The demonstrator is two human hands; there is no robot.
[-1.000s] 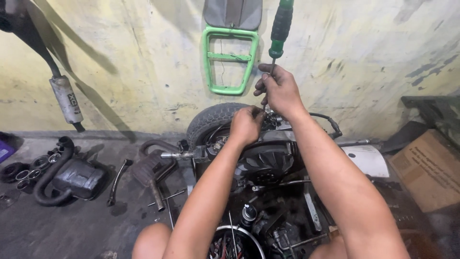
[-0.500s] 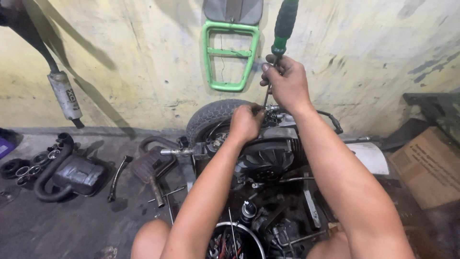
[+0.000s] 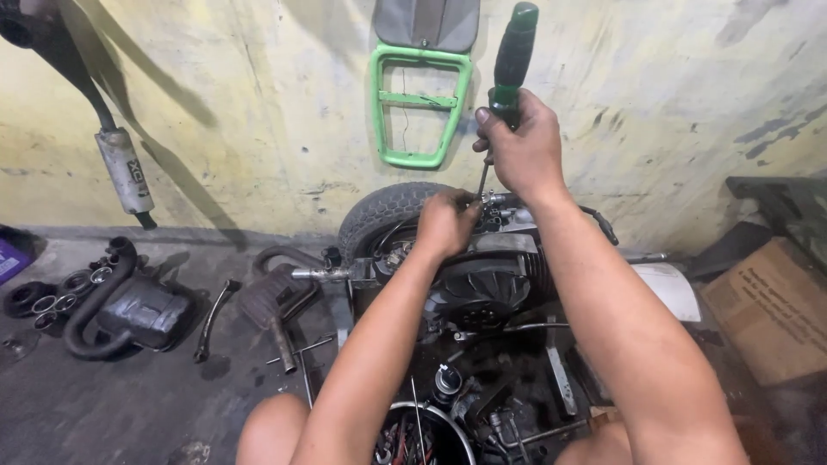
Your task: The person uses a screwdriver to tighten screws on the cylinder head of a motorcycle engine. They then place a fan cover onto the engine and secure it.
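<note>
My right hand (image 3: 521,151) grips a screwdriver (image 3: 510,65) with a green and black handle, held nearly upright with its thin shaft pointing down at a small metal fitting on top of a dark scooter engine (image 3: 487,280). My left hand (image 3: 446,222) is closed on that fitting, just below the shaft tip. A black tyre (image 3: 383,211) stands behind the engine against the wall. Both forearms reach forward over the engine.
On the floor at left lie a black air box with hose (image 3: 129,306), several bearing rings (image 3: 52,297), a bent lever (image 3: 214,314) and a dark pedal part (image 3: 271,301). A green metal rack (image 3: 418,103) and an exhaust pipe (image 3: 125,172) lean on the wall. A cardboard box (image 3: 771,306) sits right.
My right hand has lifted the screwdriver slightly and tilted it more upright. My left hand has stayed on the fitting. The view has shifted a little.
</note>
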